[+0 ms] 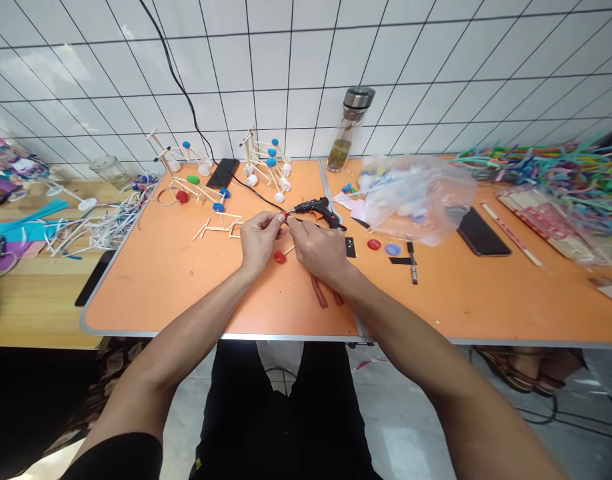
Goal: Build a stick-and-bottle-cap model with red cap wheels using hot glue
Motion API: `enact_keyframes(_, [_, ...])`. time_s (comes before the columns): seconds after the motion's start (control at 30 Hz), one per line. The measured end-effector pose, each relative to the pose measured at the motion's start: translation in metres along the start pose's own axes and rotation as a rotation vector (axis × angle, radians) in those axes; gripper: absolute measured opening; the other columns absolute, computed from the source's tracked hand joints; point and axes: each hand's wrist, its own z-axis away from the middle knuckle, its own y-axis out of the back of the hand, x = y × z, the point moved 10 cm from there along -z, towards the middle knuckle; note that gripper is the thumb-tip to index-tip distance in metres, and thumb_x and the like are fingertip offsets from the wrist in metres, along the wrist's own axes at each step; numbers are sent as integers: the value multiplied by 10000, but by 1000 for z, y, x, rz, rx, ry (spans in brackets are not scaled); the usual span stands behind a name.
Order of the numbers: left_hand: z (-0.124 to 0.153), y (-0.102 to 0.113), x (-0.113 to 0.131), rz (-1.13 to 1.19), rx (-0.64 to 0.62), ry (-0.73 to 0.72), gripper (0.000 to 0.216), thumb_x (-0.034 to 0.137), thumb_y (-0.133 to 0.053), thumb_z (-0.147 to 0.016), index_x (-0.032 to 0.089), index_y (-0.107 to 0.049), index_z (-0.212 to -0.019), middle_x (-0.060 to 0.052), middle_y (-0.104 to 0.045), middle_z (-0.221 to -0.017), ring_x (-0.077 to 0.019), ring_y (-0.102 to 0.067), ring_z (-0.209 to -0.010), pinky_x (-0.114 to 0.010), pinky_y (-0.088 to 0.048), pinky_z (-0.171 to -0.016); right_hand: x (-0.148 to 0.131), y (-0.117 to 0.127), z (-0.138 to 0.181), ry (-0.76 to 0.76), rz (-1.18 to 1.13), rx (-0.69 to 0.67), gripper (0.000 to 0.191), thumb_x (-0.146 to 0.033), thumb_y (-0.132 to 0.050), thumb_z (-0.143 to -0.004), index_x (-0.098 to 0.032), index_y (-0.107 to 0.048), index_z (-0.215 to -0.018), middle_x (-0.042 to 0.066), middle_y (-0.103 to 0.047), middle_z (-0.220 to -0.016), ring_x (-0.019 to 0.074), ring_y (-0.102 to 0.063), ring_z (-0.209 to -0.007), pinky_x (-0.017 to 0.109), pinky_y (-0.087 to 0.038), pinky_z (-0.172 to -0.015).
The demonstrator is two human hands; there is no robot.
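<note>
My left hand and my right hand meet over the orange table, fingertips close together. Pinched in my left fingers is a small red cap, mostly covered by them. The right hand's fingers are closed too, and what they hold is hidden. Just below the hands lies another red cap with a thin wooden stick beside it. Behind my right hand rests a black glue gun. To the left is a flat frame of wooden sticks.
Stick models with blue and white caps stand near the tiled wall, by a phone. A glass bottle and a plastic bag of caps are behind. At right lie a red cap, a pen and another phone.
</note>
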Motion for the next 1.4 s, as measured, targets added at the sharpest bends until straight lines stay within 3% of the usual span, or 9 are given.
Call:
enact_keyframes(0.23, [5,-2,6,34,3,-3,467,646,-936,-816,199,-875,-939,-38,-839,-812,-137,-751,-679,-255,-617,-670,20,7,-6,-149,-685,50,274,-383,-641,-1053,-208,-832,-1141,84,-827,-1004,231,-724,-894,328,-506,-777])
enact_keyframes(0.47, [9,-5,31,84,-13,-149,456,644,-911,-879,206,-886,-1001,-48,-855,-827,-139,-753,-717,-278,-638,-739,8,-42,4,-600,-1639,-603,126,-327,-701,-987,-209,-659,-1003,-144,-289,-620,66,-12,-490,201,-111,-460])
enact_keyframes(0.6, [8,-2,26,57,8,-130,442,639,-902,-886,210,-884,-989,-45,-857,-857,-139,-754,-721,-278,-635,-740,20,-37,-3,-486,-1363,-366,186,-405,-655,-1021,-221,-677,-1034,-111,-379,-622,89,-161,-471,227,-194,-480])
enact_keyframes(0.7, [6,-1,15,-5,13,-81,369,569,-883,-912,209,-885,-990,-33,-850,-865,-142,-768,-729,-268,-624,-725,21,-5,-6,-196,-684,-7,327,-418,-596,-1075,-203,-785,-1234,52,-732,-845,175,-576,-655,291,-399,-612])
enact_keyframes(0.83, [5,0,5,-56,28,-47,281,489,-851,-934,209,-870,-936,-13,-827,-813,-144,-763,-710,-262,-608,-704,-2,2,2,9,22,53,493,-320,-520,-1113,-156,-768,-1506,210,-842,-1141,294,-753,-940,368,-441,-740])
enact_keyframes(1.0, [6,-2,6,-60,15,-75,306,521,-839,-947,216,-872,-952,-24,-842,-837,-160,-783,-766,-275,-612,-748,19,2,-4,-145,-609,56,300,-412,-627,-1054,-225,-821,-1188,87,-824,-1003,228,-696,-832,320,-471,-704])
enact_keyframes(1.2, [10,-6,22,3,-24,-176,311,523,-820,-989,225,-883,-1055,-46,-873,-892,-181,-816,-849,-327,-640,-878,14,-45,2,-546,-1586,-547,300,-405,-828,-843,-220,-653,-1002,-159,-321,-593,58,-53,-476,213,-107,-462])
enact_keyframes(1.3, [10,-5,24,22,-18,-183,300,514,-822,-992,230,-883,-1063,-48,-870,-898,-184,-824,-864,-340,-646,-917,12,-47,2,-533,-1564,-552,306,-439,-792,-870,-219,-668,-1044,-158,-309,-602,64,-59,-476,215,-126,-466])
enact_keyframes(1.4, [8,-3,15,5,13,-131,295,505,-847,-961,220,-883,-1027,-52,-870,-928,-185,-816,-876,-326,-641,-891,28,-29,-5,-373,-1127,-194,331,-506,-720,-957,-221,-734,-1125,-80,-480,-631,118,-309,-491,263,-267,-515])
